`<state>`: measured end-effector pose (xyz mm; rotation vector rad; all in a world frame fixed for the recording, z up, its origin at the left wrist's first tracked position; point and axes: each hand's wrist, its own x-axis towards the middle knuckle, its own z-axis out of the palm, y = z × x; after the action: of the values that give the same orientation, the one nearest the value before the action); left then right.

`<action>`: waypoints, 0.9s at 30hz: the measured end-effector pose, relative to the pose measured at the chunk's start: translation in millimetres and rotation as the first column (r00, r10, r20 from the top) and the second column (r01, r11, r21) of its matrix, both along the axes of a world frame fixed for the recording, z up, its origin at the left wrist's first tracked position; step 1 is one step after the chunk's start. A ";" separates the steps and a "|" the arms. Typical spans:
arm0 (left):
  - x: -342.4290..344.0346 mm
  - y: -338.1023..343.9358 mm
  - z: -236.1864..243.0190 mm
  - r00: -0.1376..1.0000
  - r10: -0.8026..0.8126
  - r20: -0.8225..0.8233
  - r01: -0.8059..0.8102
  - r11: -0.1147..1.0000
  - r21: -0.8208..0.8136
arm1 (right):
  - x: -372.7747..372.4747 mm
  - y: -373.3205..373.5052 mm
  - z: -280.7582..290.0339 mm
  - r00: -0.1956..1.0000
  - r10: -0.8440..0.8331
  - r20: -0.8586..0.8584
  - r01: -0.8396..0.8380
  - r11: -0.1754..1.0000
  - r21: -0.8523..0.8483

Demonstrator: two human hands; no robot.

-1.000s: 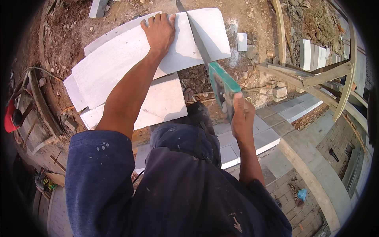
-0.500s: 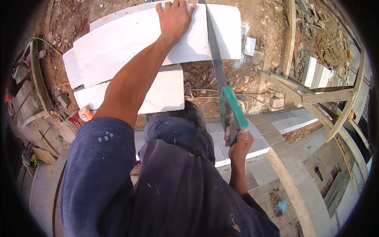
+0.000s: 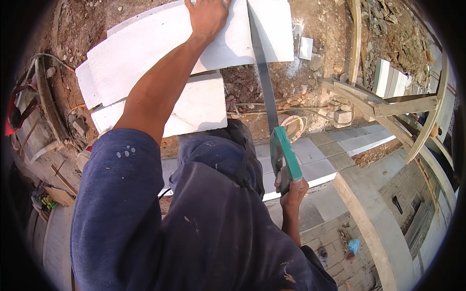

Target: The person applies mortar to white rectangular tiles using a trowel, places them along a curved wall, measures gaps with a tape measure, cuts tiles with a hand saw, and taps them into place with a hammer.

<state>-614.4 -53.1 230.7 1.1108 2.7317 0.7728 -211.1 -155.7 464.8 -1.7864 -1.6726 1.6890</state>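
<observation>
My left hand [image 3: 208, 17] presses flat on top of a long white block [image 3: 160, 48] lying at the top of the view, fingers spread over its far edge. My right hand [image 3: 290, 191] grips the green handle of a handsaw [image 3: 284, 157]. The saw's grey blade [image 3: 259, 68] runs up from the handle and sits in a cut through the right part of the white block. A second white block [image 3: 189, 109] lies under the first one, nearer to my knee.
Brown rubble and soil lie around the blocks. Curved wooden formwork strips [image 3: 417, 121] and stacked white blocks [image 3: 388, 77] are at the right. Grey paving tiles [image 3: 320, 160] sit below the saw. A small white offcut [image 3: 306, 47] lies right of the blade. Hoses lie at the left.
My right hand has drawn the saw back toward me, so the handle sits lower and more blade shows. The view has tipped down a little. My left hand stays pressed on the block.
</observation>
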 end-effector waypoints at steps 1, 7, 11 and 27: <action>3.9 0.5 6.1 0.997 0.010 -0.078 -0.012 0.999 -0.034 | 13.6 -18.5 17.9 0.999 -0.036 0.016 0.036 0.999 0.019; 12.5 0.1 1.0 0.988 -0.039 -0.150 0.029 0.997 -0.072 | -95.9 70.5 -106.9 0.972 0.031 -0.234 -0.021 0.999 0.043; -8.2 3.0 7.9 0.977 -0.075 -0.200 0.034 0.979 -0.199 | -111.2 36.8 -123.6 0.927 0.011 -0.375 0.063 0.980 0.187; 3.8 19.6 -10.0 0.963 -0.099 -0.252 0.029 0.963 -0.266 | -71.4 82.5 110.6 0.995 0.093 -0.034 -0.098 0.976 -0.197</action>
<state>-610.6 -33.5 220.6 1.3151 2.8788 0.2589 -282.4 -73.2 575.4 -1.7857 -1.6559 1.9736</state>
